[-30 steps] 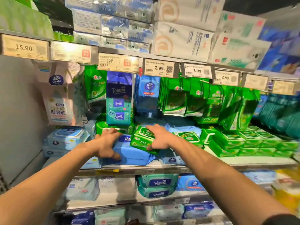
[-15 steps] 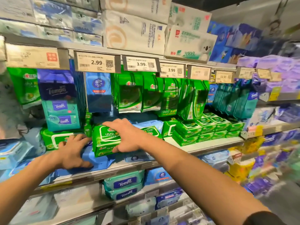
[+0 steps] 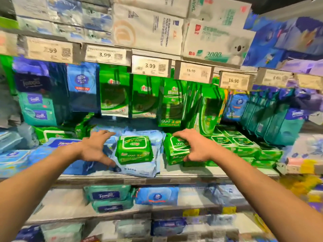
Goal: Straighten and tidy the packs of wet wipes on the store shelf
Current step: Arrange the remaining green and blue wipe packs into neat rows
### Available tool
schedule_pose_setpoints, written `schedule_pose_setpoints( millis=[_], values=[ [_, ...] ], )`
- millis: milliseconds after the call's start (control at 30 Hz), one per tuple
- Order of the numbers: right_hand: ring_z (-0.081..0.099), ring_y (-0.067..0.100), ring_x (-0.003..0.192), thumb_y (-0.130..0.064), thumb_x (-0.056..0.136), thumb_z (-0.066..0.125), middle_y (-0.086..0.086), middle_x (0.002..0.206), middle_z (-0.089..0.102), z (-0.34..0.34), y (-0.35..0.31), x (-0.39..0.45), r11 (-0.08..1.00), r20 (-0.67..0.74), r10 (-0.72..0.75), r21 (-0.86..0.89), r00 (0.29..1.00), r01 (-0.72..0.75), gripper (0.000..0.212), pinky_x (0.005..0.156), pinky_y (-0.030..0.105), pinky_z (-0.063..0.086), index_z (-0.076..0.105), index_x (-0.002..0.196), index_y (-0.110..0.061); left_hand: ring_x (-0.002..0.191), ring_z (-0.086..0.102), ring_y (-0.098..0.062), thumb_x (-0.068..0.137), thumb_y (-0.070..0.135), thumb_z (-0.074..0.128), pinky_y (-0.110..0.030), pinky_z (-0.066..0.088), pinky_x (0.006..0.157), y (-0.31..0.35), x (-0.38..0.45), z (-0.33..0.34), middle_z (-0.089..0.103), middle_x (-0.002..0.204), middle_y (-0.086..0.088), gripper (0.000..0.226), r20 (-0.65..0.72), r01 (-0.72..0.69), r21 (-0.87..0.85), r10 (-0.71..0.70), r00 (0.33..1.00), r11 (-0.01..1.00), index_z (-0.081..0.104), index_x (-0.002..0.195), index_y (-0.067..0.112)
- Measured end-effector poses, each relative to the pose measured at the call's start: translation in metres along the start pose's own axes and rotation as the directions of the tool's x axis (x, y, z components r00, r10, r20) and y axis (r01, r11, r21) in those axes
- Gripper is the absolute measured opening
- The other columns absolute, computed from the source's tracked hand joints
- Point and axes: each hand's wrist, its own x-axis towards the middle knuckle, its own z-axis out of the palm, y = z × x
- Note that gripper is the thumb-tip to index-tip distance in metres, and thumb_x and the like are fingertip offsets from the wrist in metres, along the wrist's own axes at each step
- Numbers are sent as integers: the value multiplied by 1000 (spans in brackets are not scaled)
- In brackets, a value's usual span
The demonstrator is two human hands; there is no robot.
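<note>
A green pack of wet wipes point(image 3: 133, 149) lies loose on top of pale blue packs point(image 3: 139, 169) in the middle of the shelf point(image 3: 197, 172). My left hand point(image 3: 95, 148) is just left of it, fingers spread over the blue packs and holding nothing. My right hand point(image 3: 195, 145) is just right of it. Its fingers lie on top of a stack of green packs point(image 3: 174, 151), with the thumb on the stack's front face. More green packs point(image 3: 241, 145) lie in rows further right.
Green sachets point(image 3: 145, 96) and blue and teal packs point(image 3: 38, 100) hang from hooks just above the hands. Price tags point(image 3: 150, 66) line the shelf edge overhead. Lower shelves hold Tempo packs point(image 3: 107, 195) and a blue pack point(image 3: 157, 196). The view is blurred.
The view swung right. My right hand left the green pack, which now lies free, and moved right onto the green stack. My left hand lifted and spread.
</note>
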Motion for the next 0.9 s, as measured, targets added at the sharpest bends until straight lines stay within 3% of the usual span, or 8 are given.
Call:
schedule_pose_setpoints(
  millis=[133, 233, 400, 500, 600, 733, 900],
  values=[
    [22, 28, 140, -20, 72, 76, 11, 149, 33, 30, 15, 21, 999, 38, 15, -47, 999, -13, 94, 113, 50, 27, 26, 152, -21, 141, 24, -25, 21, 97, 58, -39, 23, 118, 32, 12, -3, 22, 154, -5, 158, 0, -84, -70, 84, 996, 994, 14, 153, 21],
    [28, 28, 137, -20, 74, 75, 7, 145, 34, 41, 7, 37, 997, 21, -14, -77, 1000, 16, 95, 112, 49, 29, 21, 153, -23, 137, 29, -23, 22, 96, 59, -34, 25, 116, 51, 25, -8, 25, 149, -4, 158, -5, -119, -90, 119, 993, 989, 14, 152, 18],
    [32, 29, 140, -26, 76, 75, 10, 151, 33, 57, 8, 49, 987, 65, 63, -153, 996, -53, 97, 116, 57, 7, 17, 153, -23, 138, 28, -24, 40, 74, 79, -37, 27, 116, 72, 41, -6, 25, 151, -3, 141, 54, -152, -2, 152, 987, 988, 12, 152, 20],
    [34, 30, 139, -22, 75, 72, 11, 150, 34, 60, 10, 53, 974, 103, 82, -220, 991, -57, 94, 116, 56, 8, 18, 152, -23, 138, 31, -26, 51, 65, 84, -39, 29, 116, 70, 49, 0, 29, 153, -6, 130, 75, -150, 8, 149, 986, 989, 15, 152, 19],
    [33, 32, 139, -23, 76, 70, 15, 149, 35, 68, 5, 56, 961, 124, 74, -272, 990, -38, 93, 118, 51, 15, 18, 153, -20, 123, 46, -20, 54, 57, 87, -32, 38, 107, 67, 53, 1, 44, 141, -3, 119, 77, -161, -46, 164, 983, 986, 25, 148, 19],
    [24, 36, 143, -13, 79, 66, 19, 153, 28, 79, 0, 60, 968, 150, 99, -242, 984, -60, 92, 118, 42, 22, 14, 155, -16, 112, 51, -17, 56, 48, 89, -27, 42, 99, 66, 54, 2, 51, 130, -1, 107, 36, -216, -80, 219, 975, 973, 33, 143, 18],
    [0, 38, 148, -4, 82, 59, 20, 161, 5, 95, -1, 58, 976, 175, 135, -192, 975, -101, 94, 121, 45, 10, 0, 155, -14, 107, 54, -17, 55, 46, 90, -27, 45, 93, 63, 55, 5, 52, 123, 1, 105, 17, -229, -133, 233, 972, 964, 35, 141, 20]
  ],
)
